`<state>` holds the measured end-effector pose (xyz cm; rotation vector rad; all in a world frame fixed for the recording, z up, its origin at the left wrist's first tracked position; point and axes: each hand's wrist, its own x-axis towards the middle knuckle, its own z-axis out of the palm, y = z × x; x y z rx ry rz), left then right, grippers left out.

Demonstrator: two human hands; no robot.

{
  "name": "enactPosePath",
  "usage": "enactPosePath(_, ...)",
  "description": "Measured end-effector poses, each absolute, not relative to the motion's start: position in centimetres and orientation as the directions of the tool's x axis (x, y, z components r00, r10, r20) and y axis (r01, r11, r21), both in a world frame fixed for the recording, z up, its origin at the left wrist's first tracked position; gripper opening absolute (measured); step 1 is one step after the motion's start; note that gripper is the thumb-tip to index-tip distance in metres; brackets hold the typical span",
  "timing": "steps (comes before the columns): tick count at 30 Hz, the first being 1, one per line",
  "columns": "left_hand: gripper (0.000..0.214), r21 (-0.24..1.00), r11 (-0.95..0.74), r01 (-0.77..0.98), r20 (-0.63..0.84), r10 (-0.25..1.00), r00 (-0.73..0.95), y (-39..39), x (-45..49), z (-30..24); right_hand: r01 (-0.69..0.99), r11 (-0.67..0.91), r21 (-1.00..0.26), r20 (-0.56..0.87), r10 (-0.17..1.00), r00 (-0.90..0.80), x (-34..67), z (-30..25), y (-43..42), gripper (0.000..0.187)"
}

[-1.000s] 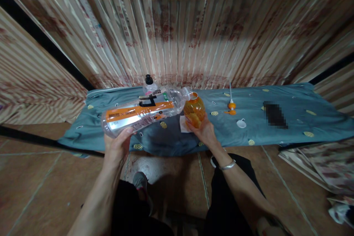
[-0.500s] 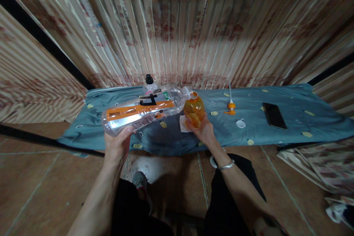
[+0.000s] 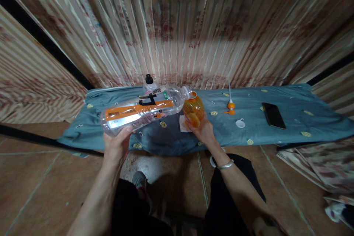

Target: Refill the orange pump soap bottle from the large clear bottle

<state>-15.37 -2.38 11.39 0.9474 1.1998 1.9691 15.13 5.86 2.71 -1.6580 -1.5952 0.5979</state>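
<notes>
1. Left hand (image 3: 117, 143): clamped around the base end of the clear bottle (image 3: 141, 112), which is tilted, neck to the right.
2. Right hand (image 3: 205, 131): clamped on the orange bottle (image 3: 195, 106), upright above the blue cloth (image 3: 171, 145).
3. Bottle mouths: adjacent; contact cannot be determined.
4. Hands: apart.
5. Pump top (image 3: 231, 106): on the cloth, right of the orange bottle.
6. Phone (image 3: 273, 115): farther right.
</notes>
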Motion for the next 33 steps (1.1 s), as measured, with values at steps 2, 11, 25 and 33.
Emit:
enactPosePath(2,0.062,0.918,-0.369,-0.144,0.242,0.81,-0.534,-2.4,-15.4,11.4,0.623,0.06,-0.78,0.166,0.98,0.114,15.2,2.7,5.9,0.078)
enactPosePath(11,0.072,0.904,-0.379,-0.196,0.221,0.81,-0.543,-2.2,-15.4,11.5,0.607,0.095,-0.789,0.206,0.972,0.115,15.1,2.3,6.0,0.079)
enactPosePath(25,0.078,0.902,-0.393,-0.178,0.247,0.809,-0.533,-2.1,-15.0,11.8,0.6,0.087,-0.795,0.199,0.972,0.122,14.9,2.5,6.1,0.078)
enactPosePath(33,0.063,0.892,-0.399,-0.212,0.213,0.785,-0.582,-1.5,-14.2,12.2,0.58,0.096,-0.809,0.195,0.975,0.109,15.1,2.2,6.2,0.081)
